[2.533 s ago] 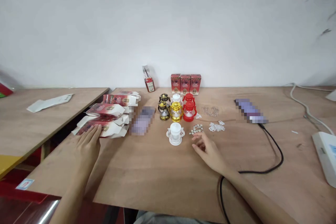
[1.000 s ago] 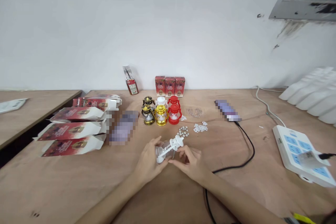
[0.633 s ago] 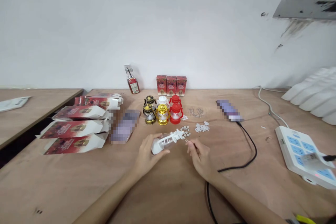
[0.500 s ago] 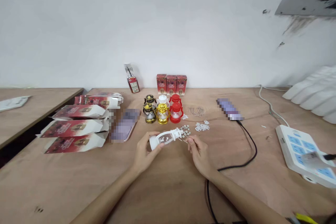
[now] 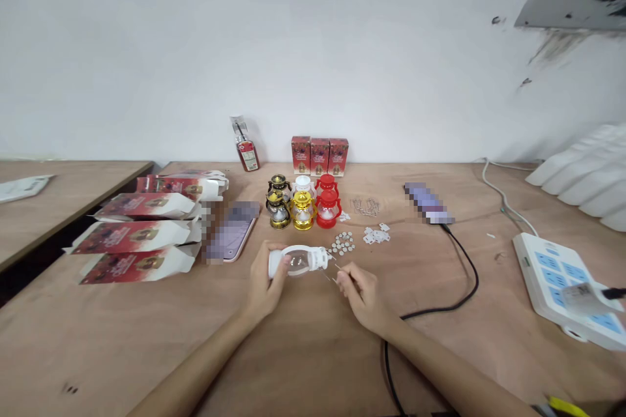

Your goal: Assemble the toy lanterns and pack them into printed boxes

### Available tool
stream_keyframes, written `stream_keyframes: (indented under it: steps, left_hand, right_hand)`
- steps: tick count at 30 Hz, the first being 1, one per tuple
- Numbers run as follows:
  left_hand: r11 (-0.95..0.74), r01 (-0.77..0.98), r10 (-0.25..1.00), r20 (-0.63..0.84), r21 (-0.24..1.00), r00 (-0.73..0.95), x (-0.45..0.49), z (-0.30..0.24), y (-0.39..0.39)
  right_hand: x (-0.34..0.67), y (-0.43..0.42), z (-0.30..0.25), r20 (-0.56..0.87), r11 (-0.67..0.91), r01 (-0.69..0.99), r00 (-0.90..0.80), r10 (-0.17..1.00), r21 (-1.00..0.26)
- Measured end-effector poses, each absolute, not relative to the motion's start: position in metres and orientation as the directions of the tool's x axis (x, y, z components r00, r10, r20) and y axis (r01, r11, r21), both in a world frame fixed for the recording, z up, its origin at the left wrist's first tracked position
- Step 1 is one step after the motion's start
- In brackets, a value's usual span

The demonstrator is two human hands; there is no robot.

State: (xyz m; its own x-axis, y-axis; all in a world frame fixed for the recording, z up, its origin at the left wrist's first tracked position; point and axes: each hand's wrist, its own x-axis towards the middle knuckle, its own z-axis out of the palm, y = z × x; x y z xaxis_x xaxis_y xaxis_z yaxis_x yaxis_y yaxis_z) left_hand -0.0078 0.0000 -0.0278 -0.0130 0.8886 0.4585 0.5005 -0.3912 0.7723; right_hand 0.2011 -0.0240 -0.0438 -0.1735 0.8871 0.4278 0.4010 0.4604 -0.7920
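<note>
My left hand [image 5: 264, 285] is closed round the base of a small white lantern [image 5: 298, 262] with a clear middle, tipped on its side with its top to the right. Close to that top, my right hand [image 5: 360, 294] pinches a thin wire handle [image 5: 337, 266], its ends directed at the lantern. Whether the wire touches the lantern I cannot tell. Just beyond lie several button cells [image 5: 343, 244] and a heap of white plastic tabs [image 5: 376, 234]. More wire handles [image 5: 366, 207] are piled farther back.
Several finished-looking lanterns [image 5: 303, 214] stand in two rows, with red boxes [image 5: 319, 156] behind. Flattened red cartons [image 5: 132, 236] and a phone [image 5: 235, 234] are at left. On the right are another phone [image 5: 428, 202], a black cable [image 5: 440, 307] and a power strip [image 5: 552, 273].
The lantern has turned from tilted to nearly level and shifted slightly left with my left hand. My right hand has moved left and nearer to me, still pinching the wire handle.
</note>
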Motion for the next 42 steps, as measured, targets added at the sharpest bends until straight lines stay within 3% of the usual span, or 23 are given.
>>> stream_keyframes:
  steps: [4,9,24,28,31,33,35,42]
  left_hand:
    - [-0.227,0.256,0.970,0.243,0.940,-0.032,-0.012,-0.024,0.005]
    - [-0.015,0.062,1.000,0.014,0.998,0.020,-0.003,-0.026,0.001]
    - [-0.054,0.110,0.998,0.055,0.992,-0.005,0.007,-0.039,-0.005]
    - [-0.030,-0.007,0.996,0.029,1.000,-0.082,0.003,-0.035,0.002]
    - [-0.083,-0.012,0.974,0.079,0.996,-0.214,-0.005,-0.029,0.007]
    - [-0.150,0.065,0.945,0.162,0.987,-0.282,-0.010,-0.027,0.009]
    - [-0.220,0.147,0.914,0.257,0.964,-0.314,-0.012,-0.027,0.009]
    - [-0.475,0.299,0.849,0.521,0.828,-0.094,-0.001,-0.025,0.007]
  right_hand:
    - [0.204,-0.015,-0.048,0.235,0.241,0.258,-0.057,0.970,-0.936]
    - [0.200,-0.009,-0.054,0.076,0.092,0.103,-0.151,0.986,-0.990]
    - [0.196,-0.013,-0.054,0.077,0.074,-0.020,-0.239,0.968,-0.997]
    - [0.208,-0.004,-0.051,0.140,0.135,-0.054,-0.113,0.984,-0.989]
    - [0.233,0.022,-0.041,0.213,0.218,0.000,0.208,0.955,-0.976]
    - [0.253,0.044,-0.030,0.282,0.237,0.168,0.341,0.897,-0.957]
    - [0.268,0.065,-0.020,0.335,0.227,0.351,0.284,0.899,-0.908]
    - [0.281,0.107,-0.015,0.328,0.215,0.433,0.204,0.923,-0.875]
